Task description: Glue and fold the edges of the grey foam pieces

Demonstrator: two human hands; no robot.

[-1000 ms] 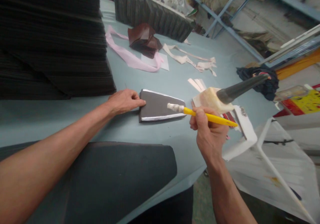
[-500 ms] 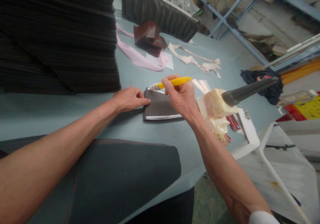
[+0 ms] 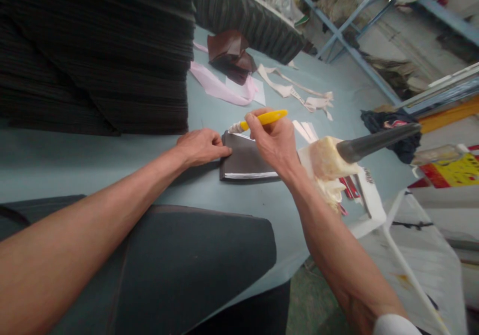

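My right hand (image 3: 276, 138) is closed around a yellow-handled brush (image 3: 272, 117), its pale tip touching the far left corner of a dark grey panel (image 3: 245, 156). The panel lies flat on the table and looks like a stack of thin layers. White strips run along its near and far edges; its right end is hidden behind my right hand. At the left edge, my left hand (image 3: 204, 146) grips the panel with the thumb pressed on top and the fingers curled.
Tall stacks of dark sheets (image 3: 93, 61) rise at left, with more dark pieces (image 3: 250, 23) behind. A yellowish block with a dark handle (image 3: 377, 143) stands right of my hand. Brown scrap (image 3: 230, 53), a pink strip (image 3: 220, 88) and a large dark panel (image 3: 202, 255) lie on the table.
The whole view has shifted slightly to the right across the picture. Both hands, the brush and the panel keep nearly the same places relative to each other.
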